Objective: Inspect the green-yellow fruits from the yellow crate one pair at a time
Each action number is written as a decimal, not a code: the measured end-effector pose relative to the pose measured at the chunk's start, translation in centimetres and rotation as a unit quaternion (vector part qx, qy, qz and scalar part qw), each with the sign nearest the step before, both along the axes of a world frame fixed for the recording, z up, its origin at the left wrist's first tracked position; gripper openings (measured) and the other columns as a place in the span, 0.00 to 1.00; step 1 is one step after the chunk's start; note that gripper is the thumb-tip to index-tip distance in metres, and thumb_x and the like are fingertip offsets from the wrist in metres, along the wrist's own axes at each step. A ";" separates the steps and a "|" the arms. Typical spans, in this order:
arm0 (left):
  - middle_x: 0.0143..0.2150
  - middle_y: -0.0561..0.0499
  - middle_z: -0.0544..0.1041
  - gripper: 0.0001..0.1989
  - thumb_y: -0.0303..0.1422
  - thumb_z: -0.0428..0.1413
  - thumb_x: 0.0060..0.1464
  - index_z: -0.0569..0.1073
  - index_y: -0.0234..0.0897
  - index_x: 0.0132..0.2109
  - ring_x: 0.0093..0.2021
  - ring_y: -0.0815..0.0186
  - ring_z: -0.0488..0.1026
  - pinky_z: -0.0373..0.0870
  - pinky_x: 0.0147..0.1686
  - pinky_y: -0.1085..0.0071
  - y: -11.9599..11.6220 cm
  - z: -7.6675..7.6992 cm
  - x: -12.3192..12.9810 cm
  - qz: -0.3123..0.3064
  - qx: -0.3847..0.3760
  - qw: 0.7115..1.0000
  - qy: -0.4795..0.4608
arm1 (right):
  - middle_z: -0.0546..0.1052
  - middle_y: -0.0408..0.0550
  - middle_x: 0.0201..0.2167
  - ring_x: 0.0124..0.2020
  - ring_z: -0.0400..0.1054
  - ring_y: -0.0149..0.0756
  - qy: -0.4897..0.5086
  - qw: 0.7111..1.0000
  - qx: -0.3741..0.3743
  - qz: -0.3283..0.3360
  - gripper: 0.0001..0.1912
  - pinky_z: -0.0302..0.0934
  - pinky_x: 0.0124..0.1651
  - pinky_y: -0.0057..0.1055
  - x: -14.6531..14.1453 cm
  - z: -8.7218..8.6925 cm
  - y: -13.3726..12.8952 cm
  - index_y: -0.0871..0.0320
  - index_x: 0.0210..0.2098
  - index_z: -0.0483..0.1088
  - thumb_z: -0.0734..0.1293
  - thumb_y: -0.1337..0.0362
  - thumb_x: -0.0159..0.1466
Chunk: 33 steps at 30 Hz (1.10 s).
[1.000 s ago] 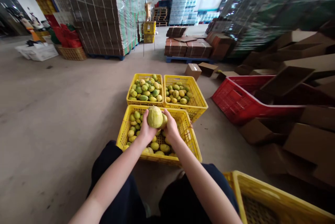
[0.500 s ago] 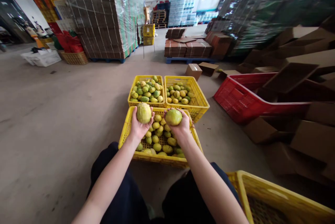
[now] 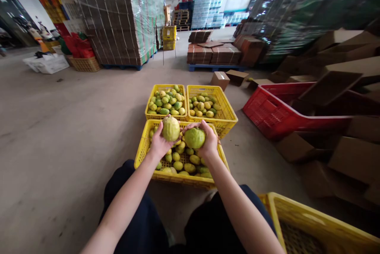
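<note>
The left hand (image 3: 158,143) cups a pale yellow-green fruit (image 3: 171,128) and the right hand (image 3: 210,141) holds a greener fruit (image 3: 194,138), both raised over the near yellow crate (image 3: 181,179). Half a second ago the two fruits were wider apart; now only a narrow gap shows between them. The greener fruit also sits slightly lower and turns a greener side to view. Beyond, the left rear crate (image 3: 157,117) and right rear crate (image 3: 223,103) stay in place, with fruit inside.
</note>
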<state>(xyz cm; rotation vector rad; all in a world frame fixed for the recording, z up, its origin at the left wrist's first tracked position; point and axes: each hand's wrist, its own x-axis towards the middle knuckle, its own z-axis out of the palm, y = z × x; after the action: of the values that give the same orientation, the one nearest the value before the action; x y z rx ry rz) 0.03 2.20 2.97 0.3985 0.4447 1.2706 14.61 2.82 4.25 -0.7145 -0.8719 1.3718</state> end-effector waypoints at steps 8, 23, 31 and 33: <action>0.31 0.46 0.76 0.19 0.44 0.45 0.61 0.72 0.36 0.32 0.33 0.59 0.77 0.73 0.25 0.69 -0.5 0.4 -0.4 -0.014 -0.002 1.000 -0.016 | 0.79 0.48 0.26 0.32 0.73 0.43 -0.115 0.990 0.078 -0.017 0.21 0.65 0.45 0.40 0.2 -0.8 -0.4 0.55 0.21 0.77 0.62 0.49 0.60; 0.27 0.50 0.75 0.16 0.35 0.48 0.60 0.72 0.36 0.27 0.30 0.64 0.77 0.76 0.36 0.66 -0.4 1.3 -0.3 0.038 -0.080 0.994 -0.056 | 0.79 0.47 0.25 0.31 0.73 0.42 -0.124 0.989 0.074 -0.014 0.22 0.66 0.44 0.39 -0.4 -0.7 -0.5 0.55 0.21 0.77 0.62 0.50 0.61; 0.37 0.54 0.78 0.08 0.38 0.52 0.60 0.74 0.41 0.39 0.38 0.67 0.77 0.75 0.46 0.63 0.7 -0.2 -0.3 0.112 -0.130 0.979 -0.109 | 0.77 0.48 0.23 0.35 0.75 0.45 0.032 0.996 -0.075 -0.019 0.20 0.70 0.42 0.40 -0.4 -1.2 1.1 0.55 0.21 0.72 0.64 0.46 0.56; 0.40 0.55 0.78 0.08 0.39 0.53 0.59 0.73 0.43 0.42 0.40 0.68 0.76 0.75 0.47 0.63 0.9 -0.8 -0.3 0.130 -0.145 0.976 -0.093 | 0.77 0.48 0.23 0.34 0.75 0.45 0.063 0.991 -0.117 -0.007 0.19 0.70 0.41 0.42 0.0 -1.6 1.7 0.55 0.25 0.72 0.64 0.46 0.56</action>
<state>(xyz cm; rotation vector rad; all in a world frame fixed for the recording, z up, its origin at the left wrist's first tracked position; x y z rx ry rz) -0.32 3.14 2.14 -0.0280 0.5254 1.4549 14.58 4.50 2.66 -0.8005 -0.6107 1.5058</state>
